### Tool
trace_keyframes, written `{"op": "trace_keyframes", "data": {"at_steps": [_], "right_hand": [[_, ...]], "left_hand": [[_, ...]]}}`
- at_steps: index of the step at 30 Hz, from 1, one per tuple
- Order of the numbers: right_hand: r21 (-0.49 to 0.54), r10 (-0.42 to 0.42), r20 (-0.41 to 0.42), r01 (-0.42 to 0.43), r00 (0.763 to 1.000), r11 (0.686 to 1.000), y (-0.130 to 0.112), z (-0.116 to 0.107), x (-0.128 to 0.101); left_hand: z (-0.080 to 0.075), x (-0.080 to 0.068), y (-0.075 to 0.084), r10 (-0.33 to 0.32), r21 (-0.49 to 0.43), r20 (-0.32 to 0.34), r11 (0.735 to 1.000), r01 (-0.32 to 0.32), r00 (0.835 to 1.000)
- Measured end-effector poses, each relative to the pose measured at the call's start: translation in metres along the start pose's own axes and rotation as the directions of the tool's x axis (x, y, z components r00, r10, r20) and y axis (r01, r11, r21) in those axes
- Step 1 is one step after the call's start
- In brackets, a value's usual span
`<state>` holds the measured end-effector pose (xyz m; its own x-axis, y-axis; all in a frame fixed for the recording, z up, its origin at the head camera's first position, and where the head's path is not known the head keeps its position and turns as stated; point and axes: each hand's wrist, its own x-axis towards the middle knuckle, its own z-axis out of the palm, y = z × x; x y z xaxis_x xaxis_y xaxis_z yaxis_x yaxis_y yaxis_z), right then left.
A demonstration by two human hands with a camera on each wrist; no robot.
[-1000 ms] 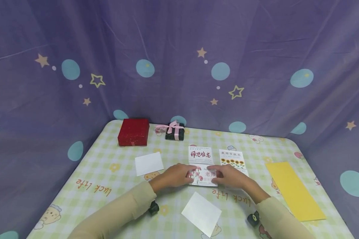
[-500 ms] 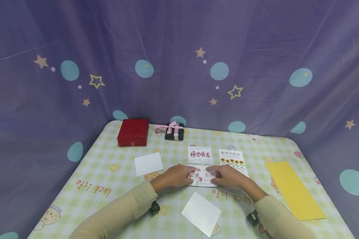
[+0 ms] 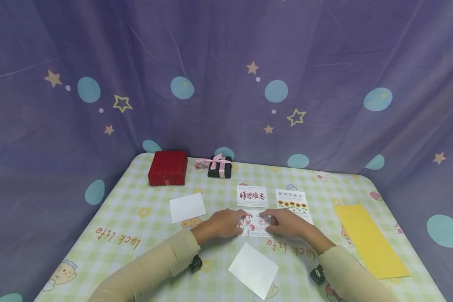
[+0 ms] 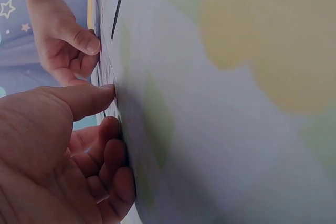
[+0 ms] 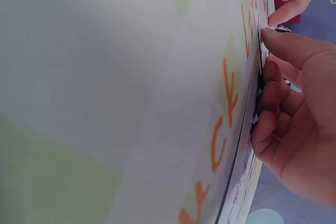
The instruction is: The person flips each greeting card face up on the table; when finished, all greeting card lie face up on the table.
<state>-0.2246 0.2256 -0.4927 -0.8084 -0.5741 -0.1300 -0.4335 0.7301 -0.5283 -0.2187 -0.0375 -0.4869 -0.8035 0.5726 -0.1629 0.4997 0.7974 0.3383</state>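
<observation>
A greeting card with pink carnations [image 3: 251, 226] lies flat on the checked tablecloth between both hands in the head view. My left hand [image 3: 227, 222] holds it at the left edge, thumb and index finger on the card. From the other side my right hand [image 3: 287, 222] holds the right edge the same way. The left wrist view shows the left thumb [image 4: 97, 98] at the card's edge, with the other fingers curled against the cloth. Just beyond is a card with red lettering [image 3: 252, 196]. A sunflower card [image 3: 292, 201] lies beyond the right hand, its near part covered.
Two blank white cards lie around the hands, one at the left [image 3: 187, 208] and one in front [image 3: 253, 270]. A yellow paper strip [image 3: 371, 241] is at the right. Towards the back stand a red box [image 3: 168, 167] and a dark ribboned box [image 3: 219, 167].
The carnation card has slid slightly towards the person, and a narrow gap now shows between it and the red-lettered card. Both hands keep their grip on it.
</observation>
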Motion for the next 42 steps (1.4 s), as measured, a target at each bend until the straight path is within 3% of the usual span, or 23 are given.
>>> {"op": "trace_keyframes", "data": {"at_steps": [10, 16, 24, 32, 39, 42], "right_hand": [[0.014, 0.004, 0.059, -0.005, 0.998, 1.000, -0.001, -0.007, 0.002], [0.089, -0.078, 0.025, 0.075, 0.997, 0.993, -0.004, -0.020, 0.007], [0.118, -0.091, 0.005, 0.090, 0.996, 0.989, -0.019, -0.031, 0.026], [0.150, -0.123, -0.023, 0.125, 0.992, 0.981, -0.028, -0.031, 0.046], [0.151, -0.169, -0.023, 0.171, 0.985, 0.974, -0.037, -0.028, 0.059], [0.151, -0.179, -0.029, 0.181, 0.983, 0.972, -0.041, -0.028, 0.062]], "left_hand": [[-0.003, 0.000, 0.000, -0.008, 0.004, 0.011, 1.000, 0.008, 1.000], [-0.012, -0.009, -0.005, -0.025, -0.051, -0.006, 0.998, 0.024, 1.000], [-0.025, -0.022, -0.032, -0.051, -0.175, -0.032, 0.984, 0.045, 0.998], [-0.045, -0.042, -0.068, -0.119, -0.321, -0.015, 0.941, 0.108, 0.993], [-0.062, -0.064, -0.099, -0.240, -0.370, -0.026, 0.904, 0.214, 0.970], [-0.063, -0.070, -0.112, -0.267, -0.350, -0.054, 0.907, 0.233, 0.962]]}}
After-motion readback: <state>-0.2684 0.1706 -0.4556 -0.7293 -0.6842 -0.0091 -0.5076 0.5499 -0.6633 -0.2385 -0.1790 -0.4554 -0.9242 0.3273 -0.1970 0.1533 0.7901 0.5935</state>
